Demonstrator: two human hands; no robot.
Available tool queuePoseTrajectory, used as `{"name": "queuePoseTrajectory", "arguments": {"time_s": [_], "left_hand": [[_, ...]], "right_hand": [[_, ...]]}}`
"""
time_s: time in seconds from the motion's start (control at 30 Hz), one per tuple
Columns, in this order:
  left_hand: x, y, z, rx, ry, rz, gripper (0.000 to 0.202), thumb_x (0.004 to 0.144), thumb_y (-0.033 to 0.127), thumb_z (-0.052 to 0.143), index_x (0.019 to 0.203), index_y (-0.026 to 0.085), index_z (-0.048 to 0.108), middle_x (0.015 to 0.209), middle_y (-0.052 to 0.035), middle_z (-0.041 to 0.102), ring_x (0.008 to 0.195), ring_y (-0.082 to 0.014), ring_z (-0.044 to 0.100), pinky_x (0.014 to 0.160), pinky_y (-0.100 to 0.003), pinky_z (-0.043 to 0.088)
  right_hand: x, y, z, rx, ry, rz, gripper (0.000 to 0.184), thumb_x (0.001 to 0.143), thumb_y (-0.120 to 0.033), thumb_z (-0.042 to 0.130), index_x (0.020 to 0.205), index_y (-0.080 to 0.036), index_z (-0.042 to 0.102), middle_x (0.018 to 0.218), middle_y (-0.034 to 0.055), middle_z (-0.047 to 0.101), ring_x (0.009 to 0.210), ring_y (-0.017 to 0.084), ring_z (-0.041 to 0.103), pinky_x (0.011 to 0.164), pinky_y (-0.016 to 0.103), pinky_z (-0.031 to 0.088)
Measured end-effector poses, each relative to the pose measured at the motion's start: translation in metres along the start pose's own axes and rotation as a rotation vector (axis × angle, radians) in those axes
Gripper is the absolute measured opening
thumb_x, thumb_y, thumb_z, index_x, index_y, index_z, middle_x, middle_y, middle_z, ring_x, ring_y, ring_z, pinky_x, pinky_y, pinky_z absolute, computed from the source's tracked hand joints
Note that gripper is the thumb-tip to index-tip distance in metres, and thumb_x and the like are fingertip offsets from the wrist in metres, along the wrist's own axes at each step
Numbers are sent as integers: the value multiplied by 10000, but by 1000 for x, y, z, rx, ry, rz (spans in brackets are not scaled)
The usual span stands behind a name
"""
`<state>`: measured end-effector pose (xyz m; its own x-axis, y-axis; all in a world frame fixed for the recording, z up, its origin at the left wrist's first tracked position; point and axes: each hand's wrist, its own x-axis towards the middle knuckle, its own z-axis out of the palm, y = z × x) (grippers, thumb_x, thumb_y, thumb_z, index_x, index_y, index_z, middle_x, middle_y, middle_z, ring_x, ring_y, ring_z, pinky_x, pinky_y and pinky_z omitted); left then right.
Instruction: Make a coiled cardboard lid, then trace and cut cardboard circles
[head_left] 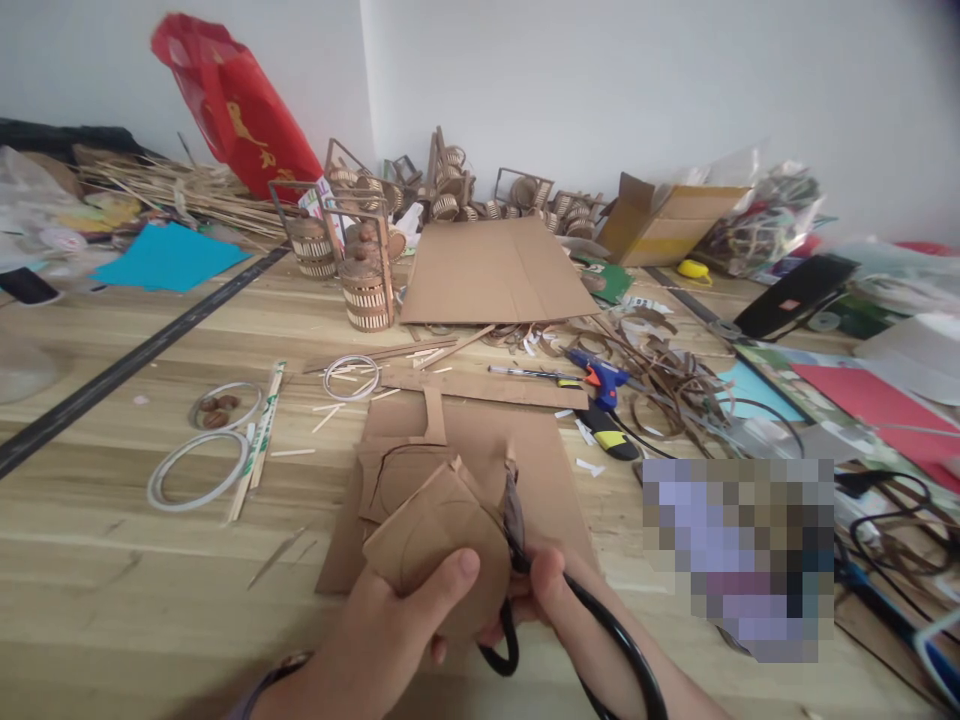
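My left hand (405, 610) is closed on a piece of brown cardboard (442, 530), thumb on top, fingers beneath. A curved pencil line shows on the piece, and its right edge is rounded. In my right hand (547, 590) is a pair of black-handled scissors (611, 625), the fingers partly hidden by the handles and the cardboard. The blades (513, 505) point away from me along the piece's right edge. Below lies a cardboard sheet (547, 450), with another marked cardboard scrap (397, 465) on it.
Beyond are a blue glue gun (607, 380), a utility knife (611, 435), a pen (525, 373) and a large cardboard panel (499, 270). Tape rings (199, 470) and wooden strips (259, 440) lie left. Small lidded bamboo baskets (367, 290) stand behind; brown strips (675, 370) tangle at right.
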<state>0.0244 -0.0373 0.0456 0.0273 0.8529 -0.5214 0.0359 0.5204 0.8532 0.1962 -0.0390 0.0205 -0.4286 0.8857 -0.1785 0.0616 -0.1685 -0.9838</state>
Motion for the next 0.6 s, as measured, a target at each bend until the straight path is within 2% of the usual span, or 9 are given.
{"name": "queuePoseTrajectory", "arguments": {"time_s": [0.17,0.3,0.37,0.47,0.53,0.6], "left_hand": [[3,-3,-2,-7,-38,-2,415,646,606,742,685,195,704,629,-25,692,583,-176,589,446,-218,422],[10,-7,-5,-17,-87,-28,473,635,651,751,738,190,738,649,-43,715,559,-186,595,433,-236,439],[10,-7,-6,-25,-74,-34,483,641,658,746,746,187,747,656,-50,725,564,-188,599,445,-239,449],[5,-4,-5,-28,-39,-35,459,642,631,755,751,185,752,665,-47,733,589,-182,606,462,-221,445],[2,-2,-4,-18,-32,-39,433,643,607,758,757,189,753,675,-42,737,611,-181,612,465,-210,434],[1,0,-4,-10,-34,-52,414,644,594,752,741,192,752,667,-40,735,619,-186,614,468,-212,430]], "right_hand": [[-1,0,3,-21,26,-35,804,853,-880,294,924,-146,615,694,30,564,580,150,546,541,255,446],[3,0,3,-72,6,-94,922,795,-923,316,1148,-130,626,698,20,535,589,162,544,525,256,433],[5,-3,3,-99,30,-128,940,797,-919,328,1194,-122,629,680,11,515,599,161,531,559,263,447],[5,-8,4,-149,51,-171,948,803,-915,302,1176,-116,651,658,9,513,601,161,498,630,284,470],[4,-9,5,-159,52,-174,933,805,-915,292,1139,-123,653,658,10,510,595,161,480,620,281,471],[1,-6,4,-183,67,-173,846,825,-897,312,1011,-145,653,658,8,500,586,152,460,577,259,449]]}}
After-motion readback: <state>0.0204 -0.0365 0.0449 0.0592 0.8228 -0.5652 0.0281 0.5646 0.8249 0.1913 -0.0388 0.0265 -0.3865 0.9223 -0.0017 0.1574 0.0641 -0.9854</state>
